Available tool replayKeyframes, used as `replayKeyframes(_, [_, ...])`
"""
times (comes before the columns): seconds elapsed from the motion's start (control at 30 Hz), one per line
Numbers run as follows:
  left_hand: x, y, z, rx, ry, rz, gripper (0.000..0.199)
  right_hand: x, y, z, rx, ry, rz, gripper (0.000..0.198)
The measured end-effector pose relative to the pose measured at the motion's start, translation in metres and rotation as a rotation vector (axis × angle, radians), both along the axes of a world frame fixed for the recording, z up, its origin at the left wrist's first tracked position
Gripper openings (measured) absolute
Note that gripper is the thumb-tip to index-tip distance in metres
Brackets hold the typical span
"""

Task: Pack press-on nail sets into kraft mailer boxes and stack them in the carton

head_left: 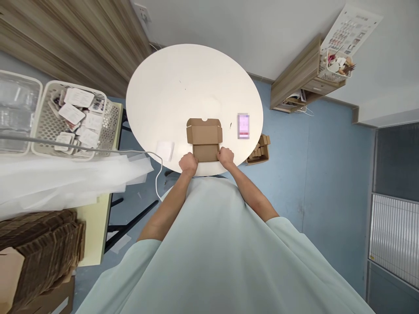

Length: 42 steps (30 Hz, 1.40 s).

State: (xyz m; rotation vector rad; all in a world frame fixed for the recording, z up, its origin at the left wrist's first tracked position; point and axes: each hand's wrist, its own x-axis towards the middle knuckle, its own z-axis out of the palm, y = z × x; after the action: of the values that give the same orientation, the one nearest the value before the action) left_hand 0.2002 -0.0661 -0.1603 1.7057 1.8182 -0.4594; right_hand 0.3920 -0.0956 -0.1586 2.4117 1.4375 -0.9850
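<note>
White round table (183, 78) under and beyond both hands. Well left of the left hand, nearer the body: stacked flattened cardboard (54, 244). Farther forward on that side: white-rimmed bin (19, 75), clear plastic inside; beside it, perforated basket (41, 131) of white cards and packets. Right of the right hand, down on floor: open carton (258, 160), small cardboard pieces inside.

Between the hands: small brown box (205, 153). Base looks formed; lid (204, 135) upright, closure not yet done. Bare card shows inside. Left hand (188, 164) and right hand (225, 158) curled closed, apparently gripping its near corners; fingertips hidden. Just left of left hand: white paper square (164, 151).
</note>
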Motion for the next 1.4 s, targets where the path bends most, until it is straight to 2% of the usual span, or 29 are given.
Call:
replayKeyframes(0.2, [-0.001,0.0,0.002,-0.016,-0.019,-0.002,0.029,-0.005,0.004,0.001,-0.011,-0.022,0.028,0.023])
replayKeyframes(0.47, [-0.008,-0.003,-0.004,-0.005,-0.071,0.012,0.027,-0.001,-0.004,0.003,0.014,-0.023,-0.024,0.019])
replayKeyframes(0.57, [-0.016,-0.007,-0.004,0.004,-0.139,0.055,0.034,0.002,-0.008,0.006,0.015,-0.037,-0.047,0.023])
replayKeyframes(0.63, [-0.026,-0.007,-0.004,0.055,-0.181,0.113,0.041,0.005,-0.011,0.009,0.03,-0.056,-0.071,0.029])
replayKeyframes(0.7, [-0.041,-0.003,-0.005,0.152,-0.201,0.173,0.04,0.006,-0.014,0.015,0.057,-0.063,-0.097,0.033])
replayKeyframes(0.83, [-0.078,0.016,-0.011,0.307,-0.191,0.279,0.04,0.004,-0.02,0.028,0.098,-0.063,-0.137,0.032])
replayKeyframes(0.93, [-0.101,0.034,-0.018,0.273,-0.153,0.345,0.051,-0.004,-0.023,0.038,0.116,-0.06,-0.159,0.03])
replayKeyframes(1.07, [-0.113,0.048,-0.025,0.2,-0.095,0.337,0.06,-0.021,-0.026,0.048,0.131,-0.062,-0.187,0.03])
replayKeyframes(1.3, [-0.112,0.046,-0.019,0.176,-0.099,0.324,0.066,-0.05,-0.027,0.06,0.141,-0.058,-0.204,0.029])
replayKeyframes(1.4, [-0.11,0.043,-0.013,0.161,-0.156,0.306,0.058,-0.058,-0.024,0.066,0.143,-0.04,-0.196,0.029])
